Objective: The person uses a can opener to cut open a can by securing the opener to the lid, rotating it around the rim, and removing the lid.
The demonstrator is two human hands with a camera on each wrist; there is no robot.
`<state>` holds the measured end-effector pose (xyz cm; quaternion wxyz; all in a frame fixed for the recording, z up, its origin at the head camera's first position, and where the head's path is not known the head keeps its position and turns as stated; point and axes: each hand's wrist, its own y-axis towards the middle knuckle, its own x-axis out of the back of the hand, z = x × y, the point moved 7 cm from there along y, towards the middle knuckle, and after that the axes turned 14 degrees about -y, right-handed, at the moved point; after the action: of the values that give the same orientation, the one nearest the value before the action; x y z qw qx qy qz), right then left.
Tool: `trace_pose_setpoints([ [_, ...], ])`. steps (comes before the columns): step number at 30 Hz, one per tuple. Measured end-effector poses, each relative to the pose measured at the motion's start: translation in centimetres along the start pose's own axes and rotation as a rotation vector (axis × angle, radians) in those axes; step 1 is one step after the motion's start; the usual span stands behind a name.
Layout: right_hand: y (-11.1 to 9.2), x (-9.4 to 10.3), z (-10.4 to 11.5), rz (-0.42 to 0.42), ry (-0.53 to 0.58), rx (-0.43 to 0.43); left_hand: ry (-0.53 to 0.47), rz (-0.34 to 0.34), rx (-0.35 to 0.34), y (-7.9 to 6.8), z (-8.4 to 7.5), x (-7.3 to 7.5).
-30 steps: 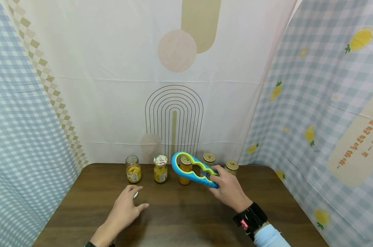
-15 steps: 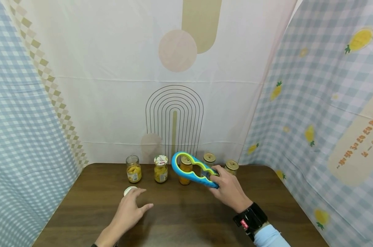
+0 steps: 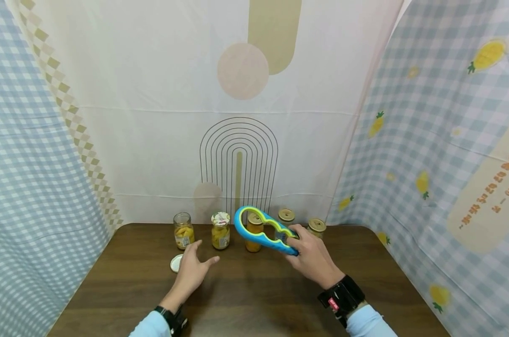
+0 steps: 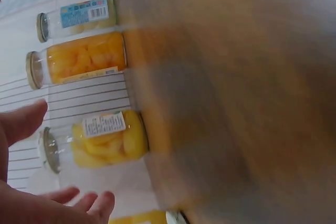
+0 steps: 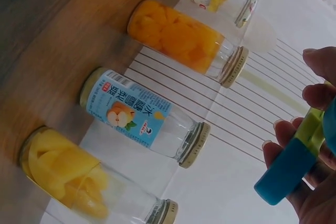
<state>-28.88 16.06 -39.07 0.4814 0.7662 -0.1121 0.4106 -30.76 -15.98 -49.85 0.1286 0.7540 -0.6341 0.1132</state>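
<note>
My left hand (image 3: 192, 270), thumb and fingers spread apart, reaches over the table toward a jar of yellow fruit with a floral-patterned lid (image 3: 221, 236). In the left wrist view its fingers and thumb stand either side of that jar's lid (image 4: 48, 149), with nothing between them. My right hand (image 3: 311, 257) grips a blue and green jar opener (image 3: 266, 242) by one end, held up in front of the jars. Left of the floral-lidded jar is an uncapped jar (image 3: 183, 234) of yellow fruit. A loose white lid (image 3: 176, 263) lies beside my left hand.
Further right in the row stand a jar of orange fruit (image 5: 176, 38), a blue-labelled jar (image 5: 131, 109) and a jar of yellow pieces (image 5: 65, 174), all gold-lidded. The brown wooden table (image 3: 254, 299) is bounded by cloth hangings behind (image 3: 153, 154) and at both sides.
My left hand has moved away from the white lid, right and forward toward the floral-lidded jar. The lid now lies uncovered on the table. My right hand holds the jar opener in the same place.
</note>
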Motion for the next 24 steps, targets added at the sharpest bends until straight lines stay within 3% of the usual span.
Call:
trace_pose_setpoints([
  [6,0.3,0.4,-0.1,-0.023,-0.006,-0.003,-0.070,-0.015,0.064,3.1,-0.2,-2.2],
  [13,0.2,0.3,0.3,-0.018,-0.008,0.029,-0.101,-0.048,0.051,6.0,0.1,-4.1],
  [18,0.4,0.1,0.4,-0.020,0.014,0.046,-0.214,-0.043,-0.014,7.3,0.2,-5.0],
  [24,0.5,-0.2,0.4,-0.007,0.022,0.036,-0.266,-0.087,-0.021,8.0,0.6,-5.7],
])
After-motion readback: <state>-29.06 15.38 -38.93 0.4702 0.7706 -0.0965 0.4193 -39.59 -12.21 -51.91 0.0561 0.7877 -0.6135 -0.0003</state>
